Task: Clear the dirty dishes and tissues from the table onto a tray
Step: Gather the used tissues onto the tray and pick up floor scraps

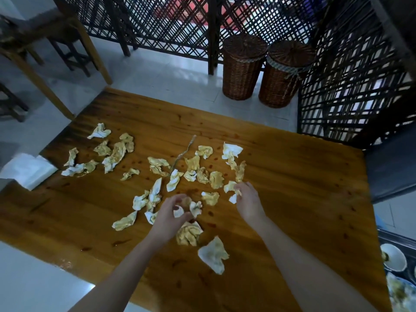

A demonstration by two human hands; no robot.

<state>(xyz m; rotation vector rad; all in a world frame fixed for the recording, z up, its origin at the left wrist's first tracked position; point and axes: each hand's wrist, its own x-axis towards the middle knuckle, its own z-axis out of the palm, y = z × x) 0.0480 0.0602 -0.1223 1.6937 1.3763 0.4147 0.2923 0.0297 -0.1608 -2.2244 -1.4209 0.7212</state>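
Many stained tissues [157, 164] are lying scattered over the wooden tabletop [292, 176] while the left hand [173, 215] is gripping a few crumpled ones and the right hand [248, 202] is pinching another

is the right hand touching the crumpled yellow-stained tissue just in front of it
Touching. The head view shows the right hand with its fingers pinching the crumpled yellow-stained white tissue on the wooden table, with no gap between them.

Tissues [157, 167] lay scattered across the bench [292, 188], centre frame; two baskets [242, 68] stood behind it; bowls [394, 257] at lower right.
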